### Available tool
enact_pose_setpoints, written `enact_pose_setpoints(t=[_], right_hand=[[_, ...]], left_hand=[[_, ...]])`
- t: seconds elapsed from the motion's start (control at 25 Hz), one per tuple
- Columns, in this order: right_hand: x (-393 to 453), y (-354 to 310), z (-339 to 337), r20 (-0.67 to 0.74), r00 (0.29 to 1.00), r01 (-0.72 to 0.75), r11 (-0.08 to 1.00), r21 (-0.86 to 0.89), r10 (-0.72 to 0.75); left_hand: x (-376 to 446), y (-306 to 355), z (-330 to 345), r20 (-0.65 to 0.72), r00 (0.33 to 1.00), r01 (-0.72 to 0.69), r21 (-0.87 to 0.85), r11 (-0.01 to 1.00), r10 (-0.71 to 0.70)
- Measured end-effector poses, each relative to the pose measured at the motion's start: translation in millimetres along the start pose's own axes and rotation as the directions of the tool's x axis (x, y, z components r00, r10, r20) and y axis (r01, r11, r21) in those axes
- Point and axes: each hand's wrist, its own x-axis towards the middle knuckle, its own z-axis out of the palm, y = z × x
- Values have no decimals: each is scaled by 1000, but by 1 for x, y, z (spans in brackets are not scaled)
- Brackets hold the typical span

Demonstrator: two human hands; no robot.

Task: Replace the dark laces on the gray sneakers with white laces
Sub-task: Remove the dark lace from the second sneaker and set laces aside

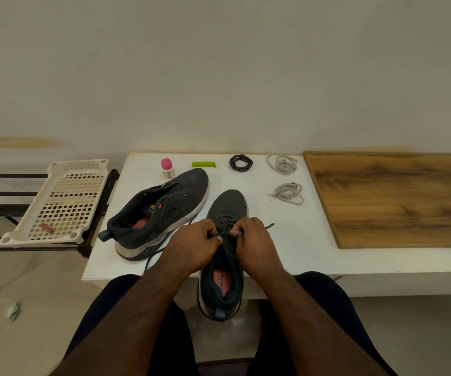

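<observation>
— What have your hands got?

— My left hand and right hand both have their fingers curled in, pinching the dark lace over the eyelets of the near sneaker, whose heel hangs off the front edge of the white tabletop.

— The other shoe?

— The second sneaker lies tipped on its side just to the left, no lace in the eyelets I can see. Two bundles of white laces sit back right, a coiled dark lace beside them.
</observation>
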Motion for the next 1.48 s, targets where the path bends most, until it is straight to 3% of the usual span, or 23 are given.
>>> enact_pose_setpoints(t=[0.4, 0.6, 0.84, 1.0, 1.28, 1.4, 1.48], right_hand=[[-2, 0, -2, 35, 999, 35, 996, -88, -32], [-4, 5, -4, 4, 997, 80, 996, 42, -80], [-5, -3, 5, -5, 999, 44, 986, -160, -46], [-4, -3, 0, 6, 999, 40, 992, -119, -40], [0, 15, -17, -242, 963, -77, 982, 171, 118], [-5, 15, -32, -280, 944, -153, 983, 100, 176], [-12, 8, -37, -368, 925, -100, 995, 18, 99]], left_hand=[[0, -1, 2, 9, 1000, 23, -47, 999, -22], [0, -4, 4, -55, 997, 52, -36, 998, -54], [2, -4, 7, -75, 997, 26, 13, 1000, -25], [3, -3, 7, -68, 998, 9, 36, 999, -6], [0, -6, 3, -69, 997, -14, 19, 1000, 16], [-4, -2, 4, -55, 998, -33, 22, 999, 34], [-5, -1, 3, -44, 998, -37, 21, 999, 38]])
